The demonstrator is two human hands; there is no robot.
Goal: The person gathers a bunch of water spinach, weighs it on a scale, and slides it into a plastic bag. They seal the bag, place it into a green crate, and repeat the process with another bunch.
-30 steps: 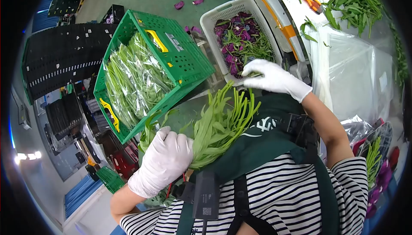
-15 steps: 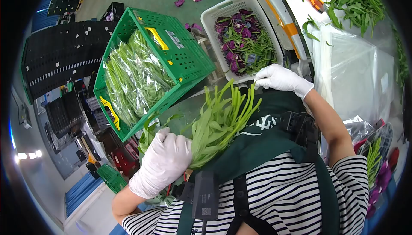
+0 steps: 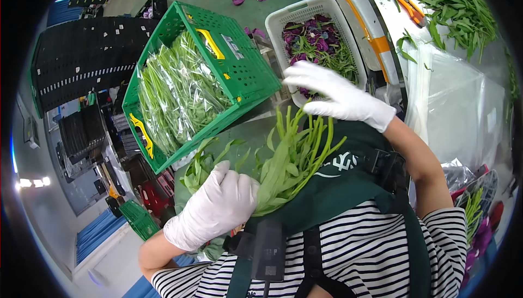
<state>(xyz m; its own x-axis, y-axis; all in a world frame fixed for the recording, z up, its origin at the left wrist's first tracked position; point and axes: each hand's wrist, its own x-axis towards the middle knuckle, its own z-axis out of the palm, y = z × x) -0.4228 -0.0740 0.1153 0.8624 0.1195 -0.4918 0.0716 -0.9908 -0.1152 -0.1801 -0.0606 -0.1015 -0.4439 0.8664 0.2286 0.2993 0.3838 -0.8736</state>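
Observation:
A bunch of leafy green vegetables [image 3: 283,170] is gripped in my left hand [image 3: 218,205], which wears a white glove and is closed round the leafy part. The cut stems point up and to the right, in front of my dark green apron [image 3: 321,162]. Above the stem ends, my right hand [image 3: 340,96], also gloved in white, has its fingers spread with nothing between them; its fingers are slightly blurred. Behind that hand stands a white basket [image 3: 276,31] of purple and green leaf scraps [image 3: 321,42], partly covered by the fingers.
A green crate [image 3: 245,61] with yellow handles holds bagged greens [image 3: 180,88] at left. On the table at right lie loose greens [image 3: 457,4], an orange cutter [image 3: 403,4] and clear plastic bags [image 3: 452,91]. Black crates [image 3: 87,61] are stacked far left. Purple scraps [image 3: 238,0] dot the floor.
My right hand has gone from pinched fingers at the stem tips to spread fingers, reaching left towards the basket. My left hand still grips the bunch. The whole view has shifted slightly.

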